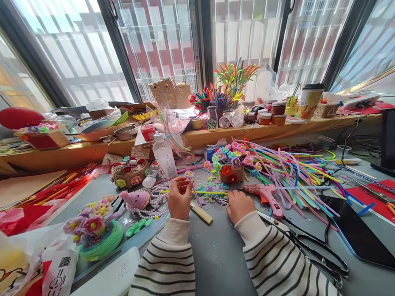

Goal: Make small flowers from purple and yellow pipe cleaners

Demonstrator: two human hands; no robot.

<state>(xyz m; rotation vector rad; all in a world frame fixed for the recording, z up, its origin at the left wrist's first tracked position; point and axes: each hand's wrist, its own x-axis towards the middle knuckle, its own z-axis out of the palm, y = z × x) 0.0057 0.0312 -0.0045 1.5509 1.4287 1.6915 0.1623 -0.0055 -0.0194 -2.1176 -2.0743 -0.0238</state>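
My left hand (179, 197) is raised a little off the grey table (219, 257), its fingers pinched on a small pipe-cleaner flower (188, 174) with a thin stem. My right hand (239, 205) rests on the table in a loose fist; whether it holds anything is hidden. A pink glue gun (265, 194) lies just right of my right hand. A yellowish stick (202, 213) lies between my hands. A small basket of pipe-cleaner flowers (230, 166) stands just beyond them.
Several loose coloured pipe cleaners (294, 174) spread to the right. Black scissors (317, 256) and a dark phone (361, 236) lie at the right front. A clear bottle (165, 156), a pearl string (154, 201), a pink knitted toy (136, 199) and a green flower pot (98, 235) stand left.
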